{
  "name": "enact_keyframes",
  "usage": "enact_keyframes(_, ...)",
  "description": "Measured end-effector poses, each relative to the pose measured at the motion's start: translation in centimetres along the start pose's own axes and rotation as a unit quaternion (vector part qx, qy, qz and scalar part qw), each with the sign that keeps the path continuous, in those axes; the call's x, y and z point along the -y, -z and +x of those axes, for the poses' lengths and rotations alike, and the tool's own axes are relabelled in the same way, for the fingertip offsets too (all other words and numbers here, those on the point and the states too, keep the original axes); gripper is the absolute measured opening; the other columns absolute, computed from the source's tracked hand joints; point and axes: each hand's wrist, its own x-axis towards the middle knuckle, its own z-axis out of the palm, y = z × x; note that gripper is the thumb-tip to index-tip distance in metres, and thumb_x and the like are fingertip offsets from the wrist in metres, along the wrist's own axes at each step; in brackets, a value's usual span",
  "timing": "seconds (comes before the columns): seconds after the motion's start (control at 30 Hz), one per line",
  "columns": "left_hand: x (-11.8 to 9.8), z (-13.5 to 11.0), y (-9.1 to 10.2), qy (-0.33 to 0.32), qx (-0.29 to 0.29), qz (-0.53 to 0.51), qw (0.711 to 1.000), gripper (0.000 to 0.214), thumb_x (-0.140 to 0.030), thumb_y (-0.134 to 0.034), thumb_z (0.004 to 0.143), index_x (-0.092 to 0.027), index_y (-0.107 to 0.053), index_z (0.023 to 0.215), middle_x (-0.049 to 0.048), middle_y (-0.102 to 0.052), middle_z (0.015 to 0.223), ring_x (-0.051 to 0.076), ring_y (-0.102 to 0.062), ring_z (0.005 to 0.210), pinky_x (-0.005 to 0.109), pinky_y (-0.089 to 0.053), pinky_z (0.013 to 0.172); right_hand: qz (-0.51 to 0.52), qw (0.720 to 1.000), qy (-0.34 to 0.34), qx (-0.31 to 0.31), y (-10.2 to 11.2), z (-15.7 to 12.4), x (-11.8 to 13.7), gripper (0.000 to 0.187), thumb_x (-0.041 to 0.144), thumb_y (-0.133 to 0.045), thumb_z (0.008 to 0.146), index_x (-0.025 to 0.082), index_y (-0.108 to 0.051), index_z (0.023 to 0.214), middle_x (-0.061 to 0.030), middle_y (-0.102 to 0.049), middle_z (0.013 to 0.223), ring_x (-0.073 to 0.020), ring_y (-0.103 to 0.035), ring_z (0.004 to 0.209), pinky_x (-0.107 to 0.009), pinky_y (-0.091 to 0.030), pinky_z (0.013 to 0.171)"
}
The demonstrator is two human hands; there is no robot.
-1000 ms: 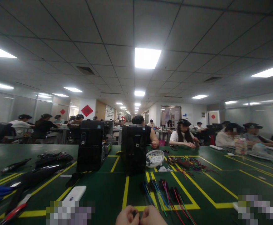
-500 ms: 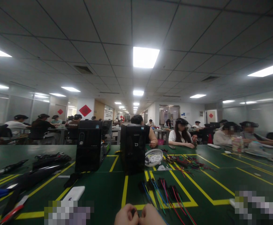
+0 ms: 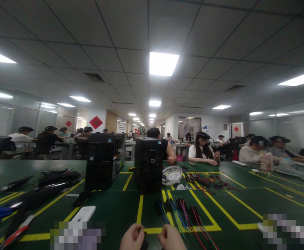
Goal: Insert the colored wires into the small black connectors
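While L hand (image 3: 132,238) holds blk part (image 3: 142,237), R hand (image 3: 171,239) near

A green table (image 3: 245,203) marked with yellow lines carries two black computer towers (image 3: 99,161), a white basket (image 3: 173,173), coloured wire bundles (image 3: 183,211) near and a white box (image 3: 84,213) left.

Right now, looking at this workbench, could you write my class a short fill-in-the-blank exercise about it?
1. The green table carries ___ lines.
2. The basket beside the black computer tower is ___.
3. The flat white device lies to the ___ of the left hand, which holds a small dark part near the right hand.
Missing words: yellow; white; left.
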Motion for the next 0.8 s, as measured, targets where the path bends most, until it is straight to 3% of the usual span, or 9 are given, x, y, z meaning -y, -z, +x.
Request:
enact_keyframes(0.17, -0.1, 0.1, 1.6, 0.01, 0.006, -0.066, 0.998, 0.031, -0.044, -0.046, 0.067, -0.015, -0.055, 0.077, 0.0019, -0.062, 0.06, 0.02, -0.06, 0.064, 0.024, -0.043, 0.057, -0.014, 1.0, -0.002, 0.012, 0.1, -0.5, -0.2, 0.007, 0.023, -0.056, 0.062, 0.017, -0.058, 0.067, -0.0099, -0.063, 0.071, -0.023, -0.057, 0.068, -0.028, -0.037, 0.057)
enact_keyframes(0.3, 0.3, 0.6, 3.1, 0.034, -0.039, -0.057, 0.997, 0.034, -0.043, -0.046, 0.069, -0.015, -0.053, 0.086, 0.0048, -0.063, 0.071, 0.022, -0.06, 0.072, 0.028, -0.043, 0.063, -0.013, 0.999, 0.033, 0.041, -0.3, -1.0, 0.0, 0.012, 0.011, -0.056, 0.058, 0.019, -0.058, 0.067, -0.0061, -0.063, 0.071, -0.0195, -0.058, 0.068, -0.024, -0.037, 0.055)
enact_keyframes(0.4, 1.4, 1.4, 4.2, 0.05, -0.066, -0.061, 0.995, 0.038, -0.045, -0.043, 0.071, -0.015, -0.052, 0.094, 0.0086, -0.063, 0.087, 0.024, -0.058, 0.082, 0.031, -0.042, 0.07, -0.008, 0.996, 0.079, 0.05, -0.1, -0.9, 0.2, 0.022, 0.005, -0.048, 0.063, 0.019, -0.059, 0.076, -0.0051, -0.064, 0.078, -0.0166, -0.057, 0.076, -0.022, -0.037, 0.063)
enact_keyframes(0.5, 2.8, 2.3, 5.0, 0.081, -0.096, -0.088, 0.988, 0.042, -0.047, -0.043, 0.07, -0.017, -0.054, 0.097, 0.0085, -0.062, 0.09, 0.026, -0.056, 0.087, 0.036, -0.041, 0.074, -0.005, 0.992, 0.11, 0.061, 0.5, -0.6, 0.1, 0.028, 0.004, -0.037, 0.071, 0.018, -0.059, 0.081, -0.007, -0.064, 0.08, -0.0164, -0.058, 0.077, -0.022, -0.038, 0.066)
enact_keyframes(0.63, 3.8, 2.8, 4.6, 0.104, -0.093, -0.141, 0.98, 0.037, -0.043, -0.043, 0.07, -0.017, -0.058, 0.093, 0.0087, -0.06, 0.103, 0.024, -0.052, 0.099, 0.034, -0.04, 0.081, 0.001, 0.989, 0.133, 0.067, 0.2, -0.6, 0.1, 0.029, 0.007, -0.035, 0.074, 0.017, -0.057, 0.091, -0.008, -0.063, 0.089, -0.0167, -0.056, 0.085, -0.022, -0.037, 0.073)
enact_keyframes(0.8, 2.7, 2.3, 2.8, 0.098, -0.03, -0.175, 0.979, 0.036, -0.043, -0.052, 0.064, -0.015, -0.061, 0.084, 0.0076, -0.066, 0.087, 0.02, -0.06, 0.079, 0.024, -0.046, 0.06, 0.04, 0.982, 0.174, 0.06, -1.5, -0.5, 1.3, 0.04, 0.012, -0.044, 0.07, 0.014, -0.047, 0.11, -0.0093, -0.056, 0.105, -0.0167, -0.052, 0.096, -0.021, -0.035, 0.08)
